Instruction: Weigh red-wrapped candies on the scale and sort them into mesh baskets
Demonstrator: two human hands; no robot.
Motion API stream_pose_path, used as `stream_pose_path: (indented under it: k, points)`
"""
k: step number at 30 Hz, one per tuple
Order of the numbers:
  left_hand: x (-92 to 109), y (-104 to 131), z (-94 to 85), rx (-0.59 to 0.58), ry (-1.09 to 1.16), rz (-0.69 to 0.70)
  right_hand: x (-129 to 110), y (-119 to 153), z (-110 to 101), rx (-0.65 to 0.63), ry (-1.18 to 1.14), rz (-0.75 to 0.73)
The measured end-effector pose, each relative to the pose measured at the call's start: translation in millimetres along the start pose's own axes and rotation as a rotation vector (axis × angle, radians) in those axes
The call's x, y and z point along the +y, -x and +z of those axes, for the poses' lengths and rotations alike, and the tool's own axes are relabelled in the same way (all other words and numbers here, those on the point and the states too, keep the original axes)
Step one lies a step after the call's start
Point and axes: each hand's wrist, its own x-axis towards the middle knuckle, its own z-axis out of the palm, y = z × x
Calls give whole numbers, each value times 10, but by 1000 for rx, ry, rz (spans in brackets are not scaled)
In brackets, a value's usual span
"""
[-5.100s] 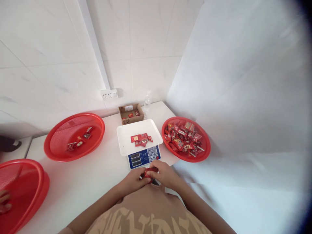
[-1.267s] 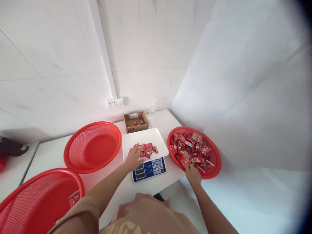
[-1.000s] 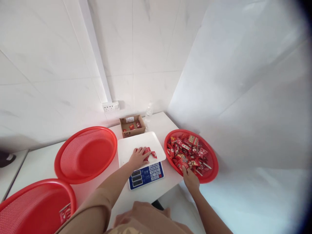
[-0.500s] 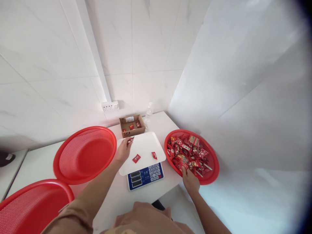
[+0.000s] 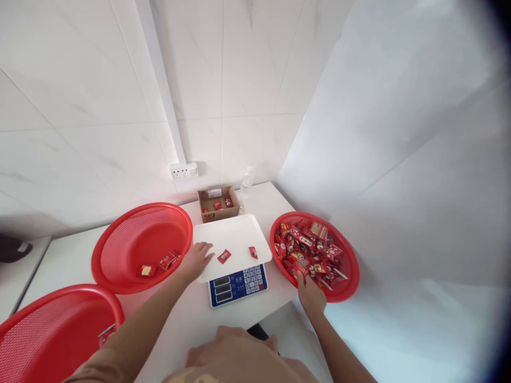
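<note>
Marbled wall tiles [image 5: 255, 80] are backing a white table [image 5: 273, 198]. Fingers spread, the left hand [image 5: 196, 261] is hovering over a white rectangular tray [image 5: 235, 234] where two red wrapped packets [image 5: 224, 256] are lying. The right hand [image 5: 312, 296] is touching a round red plastic basket [image 5: 355, 275], its grip unclear.

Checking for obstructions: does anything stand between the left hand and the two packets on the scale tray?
Nothing visible blocks the nearer packet; it lies on the tray between the left hand and the farther packet.

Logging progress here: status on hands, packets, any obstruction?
Left hand open over tray. Right hand at rim of right basket. Two packets on tray. Left arm partly hides near-left basket.
</note>
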Motion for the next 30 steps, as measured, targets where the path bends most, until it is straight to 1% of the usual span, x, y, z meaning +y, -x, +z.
stream_pose_path:
  k: [2,3,5,11,16,18,21,23,28,30]
  points:
    - [220,-100,109,-139,-18,16,3,-2,8,6,-7,-7]
    - [309,-151,157,-185,-30,18,3,-2,10,7,-10,-12]
    - [447,-252,235,-241,-43,25,1,-1,9,10,-10,-13]
    - [721,-525,345,-310,-43,70,-21,13,-20,12,1,14]
    - [946,-674,464,-359,29,205,-26,15,-32,7,8,20]
    - [997,-705,515,-371,62,226,-27,12,-33,7,11,23]
    - [981,-707,539,-350,85,185,-25,5,-27,11,17,17]
    - [896,-676,503,-311,107,141,-19,0,-17,17,18,12]
    - [513,-535,274,-161,151,-35,1,0,20,36,19,5]
    - [394,-484,191,-110,156,-100,2,7,26,45,28,2]
